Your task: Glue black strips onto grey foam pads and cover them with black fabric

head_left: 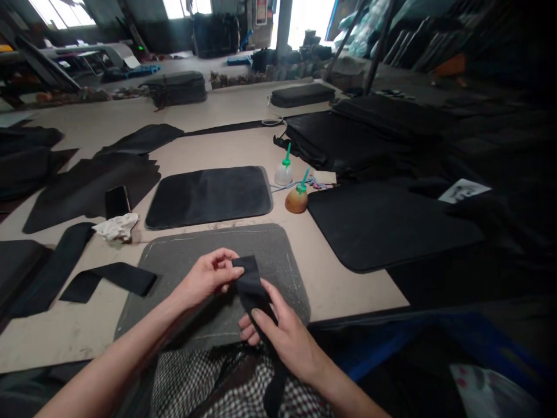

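Observation:
Between my hands hangs a black strip [249,280] of cloth-like material, its lower end trailing down over my lap. My left hand [213,270] pinches the strip's upper end between thumb and fingers. Lower down, my right hand [281,328] grips the same strip, thumb on top and fingers behind. Beneath both hands lies a grey rounded panel [174,255] with pale marks along its edge. Another black strip [117,277], folded over, rests at that panel's left side.
Behind lies a black rounded panel [209,194]. Two squeeze bottles with green nozzles, one clear [284,174] and one amber [296,201], stand right of it. A phone [117,202] and a crumpled white cloth [116,227] are at left. Black sheets [387,223] cover the right.

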### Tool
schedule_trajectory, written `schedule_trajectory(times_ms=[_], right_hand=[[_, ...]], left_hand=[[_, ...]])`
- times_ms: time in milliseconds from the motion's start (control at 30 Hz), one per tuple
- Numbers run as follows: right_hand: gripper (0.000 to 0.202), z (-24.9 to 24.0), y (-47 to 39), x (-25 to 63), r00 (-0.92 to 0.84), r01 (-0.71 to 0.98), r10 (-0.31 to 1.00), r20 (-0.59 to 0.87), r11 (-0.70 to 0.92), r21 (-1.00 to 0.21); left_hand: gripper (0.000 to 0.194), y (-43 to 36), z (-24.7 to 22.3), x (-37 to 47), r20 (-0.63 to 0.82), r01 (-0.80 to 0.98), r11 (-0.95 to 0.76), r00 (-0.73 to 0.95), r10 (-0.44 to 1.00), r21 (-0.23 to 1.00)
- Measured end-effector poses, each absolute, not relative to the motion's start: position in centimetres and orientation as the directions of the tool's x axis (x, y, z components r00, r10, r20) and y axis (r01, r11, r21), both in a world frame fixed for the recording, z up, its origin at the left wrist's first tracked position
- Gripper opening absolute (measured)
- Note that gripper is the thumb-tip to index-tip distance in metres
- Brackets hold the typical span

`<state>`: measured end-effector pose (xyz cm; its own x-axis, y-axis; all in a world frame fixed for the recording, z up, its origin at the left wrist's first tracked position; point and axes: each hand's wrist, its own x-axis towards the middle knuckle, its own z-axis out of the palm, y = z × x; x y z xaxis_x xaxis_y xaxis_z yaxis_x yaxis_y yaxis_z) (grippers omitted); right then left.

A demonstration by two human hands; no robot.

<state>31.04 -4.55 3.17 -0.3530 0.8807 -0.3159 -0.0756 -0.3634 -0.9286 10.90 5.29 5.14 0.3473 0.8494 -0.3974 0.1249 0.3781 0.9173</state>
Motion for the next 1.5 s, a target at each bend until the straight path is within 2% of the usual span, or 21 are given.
schedule_trajectory(times_ms=[67,167,233,300,367,467,667,900,1000,1067,1167,1233,1367,1500], right_hand=[[0.062,3.0,-5.2,31.6,-0.294,0.024,0.894,-0.337,-0.345,-0.938],[0.057,2.4,-6.2,32.3,-0.227,0.181,0.926,-0.302,-0.264,-0.947],[0.057,1.9,-6.6,32.5,-0.178,0.241,0.947,-0.267,-0.221,-0.945],[0.058,1.5,-6.8,32.5,-0.121,0.268,0.961,-0.247,-0.208,-0.941],[0.057,1.4,-6.7,32.3,-0.096,0.281,0.963,-0.254,-0.218,-0.934],[0.049,1.4,-6.4,31.7,-0.122,0.288,0.945,-0.303,-0.258,-0.922],[0.031,1.7,-5.9,30.9,-0.164,0.204,0.917,-0.365,-0.33,-0.922],[0.029,1.2,-5.7,30.9,-0.191,0.173,0.919,-0.344,-0.313,-0.934],[0.03,1.3,-5.6,30.9,-0.195,0.156,0.918,-0.345,-0.318,-0.935],[0.031,1.6,-5.5,30.9,-0.199,0.152,0.914,-0.355,-0.329,-0.932],[0.03,2.0,-5.5,31.2,-0.198,0.176,0.907,-0.371,-0.339,-0.924],[0.031,1.9,-5.6,31.5,-0.197,0.188,0.907,-0.372,-0.338,-0.922],[0.031,1.4,-5.9,31.7,-0.216,0.2,0.902,-0.375,-0.335,-0.921],[0.028,1.3,-6.2,31.1,-0.249,0.259,0.897,-0.364,-0.301,-0.918]], left_hand=[[0.047,7.3,4.3,10.8,-0.351,0.189,0.304,0.312,0.883,0.934],[0.039,10.2,2.9,10.7,-0.298,0.312,0.204,0.291,0.909,0.928],[0.033,11.8,2.2,10.7,-0.207,0.453,0.056,0.292,0.934,0.89],[0.026,13.3,1.5,10.9,-0.059,0.616,-0.153,0.309,0.949,0.772],[0.021,14.6,1.0,11.3,0.063,0.745,-0.308,0.337,0.939,0.592],[0.019,15.9,0.5,12.0,0.124,0.824,-0.37,0.352,0.928,0.428],[0.02,17.1,0.1,12.5,0.074,0.839,-0.386,0.389,0.918,0.382],[0.018,17.0,0.2,13.0,0.041,0.884,-0.372,0.377,0.925,0.284],[0.017,16.6,0.2,13.2,0.076,0.888,-0.364,0.357,0.931,0.282],[0.023,16.2,0.2,13.3,0.158,0.877,-0.386,0.354,0.922,0.286],[0.024,15.7,0.0,13.5,0.24,0.839,-0.499,0.449,0.861,0.219],[0.018,15.4,-0.4,13.4,0.217,0.814,-0.56,0.525,0.823,0.156],[0.033,14.5,-0.8,13.0,0.171,0.807,-0.585,0.567,0.805,0.077],[0.036,13.2,-0.7,12.6,0.167,0.796,-0.602,0.587,0.793,0.063]])
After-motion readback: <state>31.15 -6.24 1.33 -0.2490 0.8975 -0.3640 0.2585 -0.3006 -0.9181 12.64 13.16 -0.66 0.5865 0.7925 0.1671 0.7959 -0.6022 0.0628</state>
